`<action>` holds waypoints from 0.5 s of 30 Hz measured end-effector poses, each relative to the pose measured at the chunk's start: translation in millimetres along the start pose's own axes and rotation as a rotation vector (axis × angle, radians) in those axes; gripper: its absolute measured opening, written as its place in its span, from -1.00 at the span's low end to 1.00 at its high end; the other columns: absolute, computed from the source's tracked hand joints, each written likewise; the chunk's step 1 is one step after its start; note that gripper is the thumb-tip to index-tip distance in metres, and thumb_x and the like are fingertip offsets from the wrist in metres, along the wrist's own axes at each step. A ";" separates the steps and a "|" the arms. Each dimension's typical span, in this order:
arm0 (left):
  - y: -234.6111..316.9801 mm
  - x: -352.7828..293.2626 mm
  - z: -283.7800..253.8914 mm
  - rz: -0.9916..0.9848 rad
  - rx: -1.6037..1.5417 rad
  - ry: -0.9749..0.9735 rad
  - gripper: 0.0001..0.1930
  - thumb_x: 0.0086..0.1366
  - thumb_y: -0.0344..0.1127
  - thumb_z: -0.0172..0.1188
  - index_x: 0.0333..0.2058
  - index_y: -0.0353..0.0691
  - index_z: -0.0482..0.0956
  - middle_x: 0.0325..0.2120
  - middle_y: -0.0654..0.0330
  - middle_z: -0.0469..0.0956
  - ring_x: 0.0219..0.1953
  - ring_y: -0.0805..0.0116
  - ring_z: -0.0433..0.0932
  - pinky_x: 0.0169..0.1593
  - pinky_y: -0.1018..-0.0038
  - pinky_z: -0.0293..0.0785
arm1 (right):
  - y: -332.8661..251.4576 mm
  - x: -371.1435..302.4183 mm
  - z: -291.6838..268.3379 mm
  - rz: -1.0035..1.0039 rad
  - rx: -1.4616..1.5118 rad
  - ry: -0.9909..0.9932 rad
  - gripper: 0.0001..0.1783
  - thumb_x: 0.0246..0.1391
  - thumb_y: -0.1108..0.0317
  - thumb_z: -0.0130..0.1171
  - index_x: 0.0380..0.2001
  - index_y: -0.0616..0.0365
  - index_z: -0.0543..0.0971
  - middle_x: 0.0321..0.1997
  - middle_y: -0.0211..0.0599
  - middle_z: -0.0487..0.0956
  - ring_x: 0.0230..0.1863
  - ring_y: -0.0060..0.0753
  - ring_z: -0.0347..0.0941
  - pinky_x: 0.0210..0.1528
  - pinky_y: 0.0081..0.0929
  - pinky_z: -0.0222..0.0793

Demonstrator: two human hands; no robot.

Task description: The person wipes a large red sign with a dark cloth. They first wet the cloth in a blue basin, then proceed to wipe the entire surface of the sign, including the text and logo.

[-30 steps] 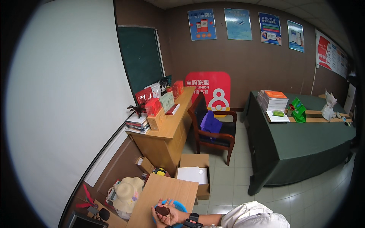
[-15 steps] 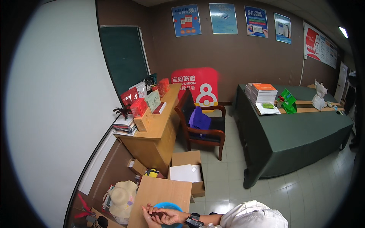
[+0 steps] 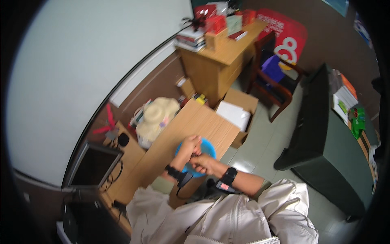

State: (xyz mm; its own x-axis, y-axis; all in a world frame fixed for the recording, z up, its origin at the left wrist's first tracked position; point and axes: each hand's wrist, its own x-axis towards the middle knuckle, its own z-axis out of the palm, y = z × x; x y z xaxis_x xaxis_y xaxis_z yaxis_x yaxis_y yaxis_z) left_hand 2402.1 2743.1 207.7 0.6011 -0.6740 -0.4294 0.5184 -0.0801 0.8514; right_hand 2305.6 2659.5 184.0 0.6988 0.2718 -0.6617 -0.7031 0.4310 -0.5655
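Note:
Over a round blue basin (image 3: 209, 149) on a small wooden table, my two hands are held close together. My left hand (image 3: 190, 147) is closed, its knuckles up, on the far left side of the basin's opening. Just nearer and to the right, my right hand (image 3: 204, 163) is closed too, its fingers touching the left. A small dark patch shows between them, but the fingers hide what they grip. Each wrist wears a black strap with a small device. The basin's contents are mostly blocked by my hands and blurred.
The wooden table (image 3: 203, 122) stands beside an open cardboard box (image 3: 239, 99) holding white sheets. A straw hat (image 3: 156, 112) lies left of it. A monitor (image 3: 92, 166) and cables are at the near left. A chair (image 3: 280, 77) and a green-draped table (image 3: 341, 150) stand right.
The view has tilted down and turned, bringing both forearms and the basin higher in the picture. The dark reddish-brown thing seen between my hands is now almost covered by closed fingers.

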 end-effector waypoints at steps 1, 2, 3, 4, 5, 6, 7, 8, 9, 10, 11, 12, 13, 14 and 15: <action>-2.8 3.5 1.5 0.015 0.079 0.035 -0.70 0.43 -0.22 -0.01 -0.49 -0.22 0.37 -0.83 0.32 0.22 -0.78 0.47 0.22 -0.62 0.47 0.25 | -0.3 -4.0 2.0 -0.052 -0.052 0.059 -0.71 0.02 0.20 0.27 -0.58 0.02 0.39 -0.67 -0.54 0.34 -0.78 -0.71 0.12 -0.81 -0.67 -0.17; -4.6 7.6 2.0 0.053 0.159 0.049 -0.71 0.43 -0.24 -0.01 -0.46 -0.27 0.39 -0.84 0.30 0.23 -0.79 0.46 0.23 -0.63 0.47 0.25 | -1.8 -4.6 6.4 -0.027 -0.112 0.148 -0.69 0.02 0.16 0.29 -0.57 0.05 0.40 -0.66 -0.52 0.36 -0.77 -0.69 0.13 -0.81 -0.66 -0.16; -8.5 8.9 1.2 0.049 0.205 0.082 -0.72 0.43 -0.26 -0.02 -0.46 -0.29 0.39 -0.84 0.29 0.24 -0.80 0.45 0.23 -0.65 0.47 0.25 | -1.0 -5.4 9.3 -0.058 -0.107 0.167 -0.68 0.03 0.16 0.29 -0.57 0.06 0.40 -0.66 -0.52 0.36 -0.77 -0.68 0.14 -0.81 -0.64 -0.14; -11.6 12.1 1.5 0.051 0.252 0.106 -0.72 0.43 -0.28 -0.03 -0.46 -0.30 0.39 -0.84 0.28 0.25 -0.80 0.45 0.24 -0.66 0.46 0.24 | -0.4 -4.5 11.2 -0.089 -0.126 0.217 -0.68 0.03 0.15 0.29 -0.57 0.07 0.41 -0.67 -0.51 0.36 -0.77 -0.67 0.16 -0.81 -0.63 -0.12; -13.9 16.5 0.9 0.067 0.315 0.122 -0.73 0.43 -0.30 -0.03 -0.46 -0.31 0.39 -0.84 0.27 0.26 -0.80 0.45 0.24 -0.67 0.46 0.23 | 1.1 -1.6 12.1 -0.116 -0.130 0.241 -0.66 0.03 0.14 0.30 -0.57 0.07 0.41 -0.67 -0.51 0.36 -0.77 -0.67 0.16 -0.81 -0.62 -0.12; -16.8 19.2 -0.7 0.066 0.311 0.147 -0.72 0.43 -0.31 -0.04 -0.47 -0.32 0.39 -0.84 0.26 0.27 -0.81 0.45 0.24 -0.68 0.47 0.22 | 4.0 3.2 12.6 -0.134 -0.141 0.277 -0.65 0.03 0.13 0.30 -0.58 0.07 0.41 -0.67 -0.50 0.36 -0.78 -0.66 0.16 -0.82 -0.61 -0.12; -19.9 20.7 -2.3 0.069 0.321 0.171 -0.72 0.43 -0.32 -0.04 -0.47 -0.32 0.38 -0.83 0.26 0.27 -0.81 0.45 0.24 -0.69 0.47 0.21 | 8.8 9.0 13.2 -0.151 -0.148 0.312 -0.64 0.02 0.12 0.31 -0.58 0.08 0.40 -0.68 -0.50 0.36 -0.78 -0.65 0.16 -0.82 -0.60 -0.11; -22.8 22.8 -4.9 0.076 0.344 0.196 -0.72 0.43 -0.32 -0.05 -0.48 -0.33 0.38 -0.83 0.25 0.28 -0.81 0.46 0.24 -0.70 0.47 0.20 | 13.7 16.8 12.2 -0.177 -0.171 0.332 -0.65 0.00 0.13 0.31 -0.56 0.14 0.44 -0.65 -0.43 0.41 -0.75 -0.57 0.23 -0.78 -0.54 0.00; -25.5 24.4 -7.2 0.069 0.338 0.217 -0.73 0.43 -0.33 -0.05 -0.47 -0.33 0.38 -0.82 0.25 0.29 -0.81 0.45 0.24 -0.70 0.47 0.20 | 19.0 25.4 10.3 -0.203 -0.191 0.352 -0.65 -0.02 0.15 0.32 -0.55 0.20 0.47 -0.63 -0.36 0.46 -0.72 -0.50 0.31 -0.73 -0.48 0.12; -28.5 26.1 -9.9 0.065 0.341 0.242 -0.74 0.42 -0.34 -0.04 -0.47 -0.33 0.38 -0.82 0.25 0.29 -0.81 0.45 0.23 -0.70 0.47 0.19 | 24.7 35.0 8.2 -0.219 -0.219 0.377 -0.65 -0.03 0.16 0.32 -0.53 0.26 0.50 -0.60 -0.28 0.52 -0.68 -0.42 0.38 -0.69 -0.42 0.23; -31.9 27.4 -12.7 0.043 0.360 0.278 -0.74 0.42 -0.35 -0.04 -0.47 -0.32 0.39 -0.81 0.25 0.30 -0.81 0.45 0.23 -0.70 0.47 0.19 | 30.6 46.0 8.7 -0.298 -0.264 0.416 -0.64 -0.05 0.16 0.33 -0.53 0.28 0.51 -0.60 -0.27 0.53 -0.66 -0.39 0.40 -0.65 -0.40 0.27; -36.0 27.8 -15.5 0.062 0.381 0.285 -0.75 0.41 -0.35 -0.03 -0.47 -0.32 0.39 -0.81 0.25 0.30 -0.81 0.45 0.25 -0.70 0.46 0.19 | 36.5 56.0 10.7 -0.368 -0.316 0.460 -0.63 -0.06 0.15 0.34 -0.53 0.29 0.52 -0.60 -0.25 0.54 -0.63 -0.37 0.43 -0.61 -0.39 0.30; -40.2 28.4 -18.6 0.063 0.418 0.304 -0.76 0.40 -0.35 -0.02 -0.46 -0.32 0.39 -0.80 0.25 0.30 -0.80 0.44 0.26 -0.70 0.46 0.20 | 41.0 63.3 10.9 -0.366 -0.383 0.532 -0.61 -0.07 0.14 0.34 -0.53 0.31 0.52 -0.61 -0.23 0.54 -0.61 -0.35 0.45 -0.57 -0.37 0.33; -44.9 29.3 -21.9 0.058 0.459 0.321 -0.77 0.39 -0.36 -0.01 -0.46 -0.32 0.39 -0.79 0.25 0.30 -0.80 0.44 0.27 -0.70 0.45 0.20 | 44.3 68.3 10.1 -0.408 -0.409 0.528 -0.59 -0.07 0.13 0.33 -0.48 0.35 0.54 -0.55 -0.12 0.57 -0.53 -0.24 0.50 -0.47 -0.32 0.37; -50.6 30.4 -25.6 0.062 0.479 0.340 -0.78 0.38 -0.36 0.00 -0.46 -0.33 0.39 -0.78 0.22 0.34 -0.79 0.42 0.30 -0.69 0.43 0.22 | 47.0 72.0 10.3 -0.374 -0.447 0.552 -0.57 -0.07 0.12 0.31 -0.44 0.39 0.56 -0.49 -0.01 0.60 -0.44 -0.13 0.54 -0.38 -0.26 0.41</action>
State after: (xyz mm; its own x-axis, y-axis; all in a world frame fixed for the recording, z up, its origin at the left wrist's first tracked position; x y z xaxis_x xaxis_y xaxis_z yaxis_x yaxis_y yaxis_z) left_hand 2409.7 2745.5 143.9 0.8235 -0.4211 -0.3800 0.1914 -0.4242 0.8851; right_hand 2324.2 2708.2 114.9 0.8148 -0.3382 -0.4708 -0.5027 -0.0078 -0.8644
